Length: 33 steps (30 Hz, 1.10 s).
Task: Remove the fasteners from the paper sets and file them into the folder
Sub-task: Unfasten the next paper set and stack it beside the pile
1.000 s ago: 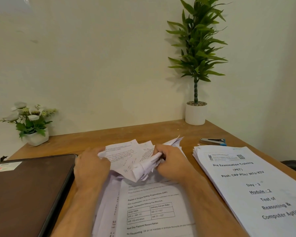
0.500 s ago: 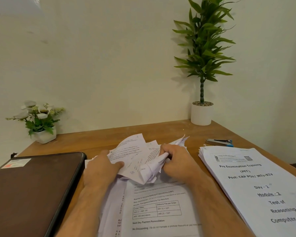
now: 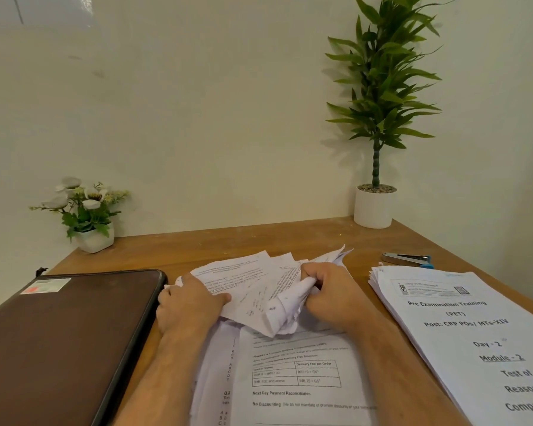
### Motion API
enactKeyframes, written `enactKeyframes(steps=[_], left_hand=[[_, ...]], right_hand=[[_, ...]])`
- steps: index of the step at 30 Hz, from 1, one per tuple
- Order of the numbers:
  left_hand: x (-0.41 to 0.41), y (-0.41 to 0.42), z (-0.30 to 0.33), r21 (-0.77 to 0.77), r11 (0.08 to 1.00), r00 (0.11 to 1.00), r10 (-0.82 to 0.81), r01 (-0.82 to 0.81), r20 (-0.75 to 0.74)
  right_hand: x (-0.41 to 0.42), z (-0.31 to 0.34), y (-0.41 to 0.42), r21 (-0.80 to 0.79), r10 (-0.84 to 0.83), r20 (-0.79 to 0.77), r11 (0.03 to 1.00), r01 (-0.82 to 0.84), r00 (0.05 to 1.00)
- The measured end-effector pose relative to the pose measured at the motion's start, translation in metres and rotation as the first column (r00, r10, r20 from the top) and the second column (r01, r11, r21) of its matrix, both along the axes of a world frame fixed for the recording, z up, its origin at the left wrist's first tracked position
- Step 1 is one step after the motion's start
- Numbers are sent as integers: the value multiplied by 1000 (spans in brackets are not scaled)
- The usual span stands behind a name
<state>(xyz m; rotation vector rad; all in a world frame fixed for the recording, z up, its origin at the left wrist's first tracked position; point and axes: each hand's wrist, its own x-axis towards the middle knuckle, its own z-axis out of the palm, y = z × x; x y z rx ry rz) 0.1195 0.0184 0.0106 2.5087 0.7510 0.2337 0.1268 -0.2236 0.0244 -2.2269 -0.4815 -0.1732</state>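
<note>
Gripping crumpled paper set [image 3: 268, 290], both hands' grip tight.

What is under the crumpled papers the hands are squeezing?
Under the crumpled papers lies a flat printed sheet with a small table on it, with more pages beneath it. The left hand and right hand cover the top part of that sheet, so what's there can't be seen.
</note>
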Motion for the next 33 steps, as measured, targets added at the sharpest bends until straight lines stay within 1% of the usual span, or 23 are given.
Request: enactKeyframes(steps=[3, 5, 9, 11, 12, 13, 15, 16, 19, 21, 23, 25, 27, 29, 31, 32, 33], left_hand=[[-2, 2, 1, 45, 999, 999, -22, 21, 41], [-3, 2, 3, 44, 999, 997, -29, 25, 78], [-4, 1, 7, -116, 988, 964, -68, 101, 259], [-4, 3, 10, -154, 975, 922, -90, 158, 378], [-6, 3, 12, -144, 973, 899, -103, 180, 426], [-7, 2, 13, -90, 977, 878, -129, 191, 460], [-10, -2, 15, 125, 979, 863, -202, 162, 462], [-11, -5, 15, 197, 968, 856, -231, 154, 463], [-17, -9, 20, 225, 944, 829, -322, 243, 458], [-19, -10, 23, 164, 906, 823, -424, 391, 378], [-23, -14, 26, 33, 831, 784, -536, 555, 314], [-29, -20, 31, 7, 770, 735, -612, 638, 292], [-33, -20, 35, -9, 728, 694, -650, 686, 309], [-37, -18, 39, -53, 719, 694, -645, 693, 319], [-37, -17, 40, -80, 738, 710, -604, 670, 362], [-36, -16, 39, -125, 772, 738, -527, 623, 421], [-34, -15, 39, -198, 813, 776, -404, 547, 484]], right_hand=[[2, -3, 0, 20, 7, -13, 1000, -6, 1000], [2, -4, -1, 28, 16, -10, 999, -16, 1000], [2, -4, -2, 28, 11, -4, 1000, -11, 1000], [2, -4, -1, 22, 6, 4, 1000, -7, 1000], [2, -4, 0, 22, 9, 5, 1000, -9, 1000], [2, -4, 0, 19, 13, 6, 1000, -13, 1000], [2, -4, 1, 4, 15, 10, 1000, -15, 1000], [2, -4, 1, -6, 15, 18, 1000, -15, 1000], [1, -4, 1, -2, 14, 37, 1000, -14, 999], [0, -3, 2, 4, 21, 54, 1000, -21, 998], [-1, -1, 4, 11, 26, 74, 1000, -26, 997], [-2, 1, 4, 11, 37, 79, 999, -38, 996], [-3, 1, 4, -10, 62, 73, 998, -61, 995], [-1, 0, 4, -25, 81, 58, 997, -79, 995], [0, -2, 3, -16, 76, 44, 997, -75, 996], [1, -2, 3, -9, 66, 49, 998, -65, 997], [1, -3, 2, -3, 59, 56, 998, -59, 997]])
